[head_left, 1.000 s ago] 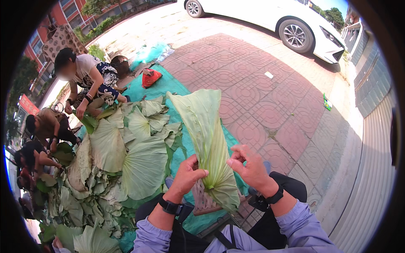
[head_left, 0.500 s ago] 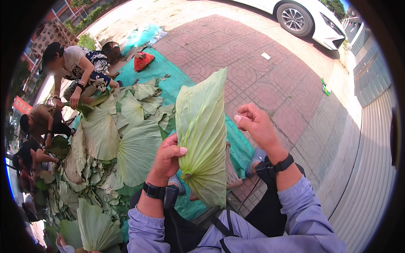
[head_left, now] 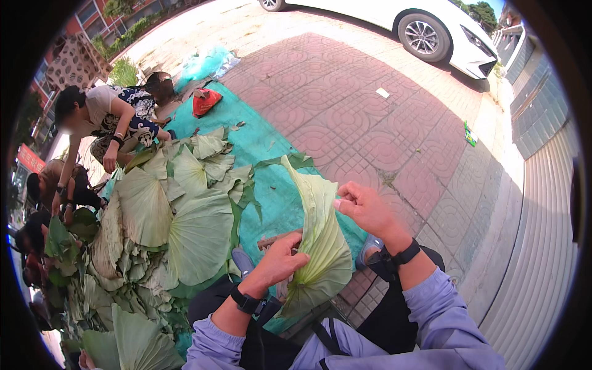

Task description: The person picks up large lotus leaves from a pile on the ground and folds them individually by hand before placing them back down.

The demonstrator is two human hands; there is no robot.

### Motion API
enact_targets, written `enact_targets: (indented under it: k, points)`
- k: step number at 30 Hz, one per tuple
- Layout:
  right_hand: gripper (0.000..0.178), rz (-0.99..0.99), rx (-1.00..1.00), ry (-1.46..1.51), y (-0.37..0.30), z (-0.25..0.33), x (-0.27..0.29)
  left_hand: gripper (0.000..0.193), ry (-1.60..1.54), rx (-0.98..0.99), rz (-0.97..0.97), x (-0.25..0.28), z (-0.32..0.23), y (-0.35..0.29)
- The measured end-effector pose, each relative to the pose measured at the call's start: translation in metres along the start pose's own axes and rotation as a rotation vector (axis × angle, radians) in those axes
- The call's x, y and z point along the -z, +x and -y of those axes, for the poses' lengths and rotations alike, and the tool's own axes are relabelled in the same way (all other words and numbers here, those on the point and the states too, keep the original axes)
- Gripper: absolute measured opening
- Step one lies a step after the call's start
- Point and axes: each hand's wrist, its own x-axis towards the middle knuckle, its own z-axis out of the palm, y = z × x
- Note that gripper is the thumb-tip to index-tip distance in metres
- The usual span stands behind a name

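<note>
A pale green lotus leaf (head_left: 320, 246), folded and ribbed, stands in front of me above my lap. My left hand (head_left: 277, 262) grips its left side, with some fingers hidden by the leaf. At the leaf's right edge, my right hand (head_left: 370, 213) has its fingers curled, with thumb and fingertips pinched at the rim. To the left lies a big heap of lotus leaves (head_left: 200, 231), several spread flat like fans, others crumpled.
A teal ground sheet (head_left: 271, 191) lies under the heap and my feet. On it sits a red bag (head_left: 205, 102). Several people work along the left, the nearest a person in a patterned garment (head_left: 139, 117). A white car (head_left: 456, 37) stands far right, beyond red paving (head_left: 345, 98).
The leaf has come lower and turned, its upper part bending over. My left hand moved right and down with it. My right hand moved down and left to the leaf's edge.
</note>
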Motion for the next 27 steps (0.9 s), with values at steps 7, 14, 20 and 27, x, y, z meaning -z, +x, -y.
enact_targets:
  k: [7, 14, 20, 27]
  points:
    - [0.04, 0.287, -0.058, -0.275, -0.013, 0.0, -0.035, 0.045, 0.49, -0.353, 0.105, -0.02, 0.022, 0.005]
    - [0.025, 0.204, -0.047, -0.167, -0.015, -0.005, -0.037, 0.048, 0.158, -0.12, 0.078, -0.006, 0.017, 0.011]
    - [0.023, 0.177, 0.022, -0.122, -0.024, -0.009, -0.049, 0.049, -0.013, -0.029, -0.335, 0.032, -0.007, 0.023]
    - [0.023, 0.301, 0.112, -0.219, -0.045, 0.006, -0.069, 0.065, -0.055, -0.18, -0.517, 0.06, -0.005, 0.032]
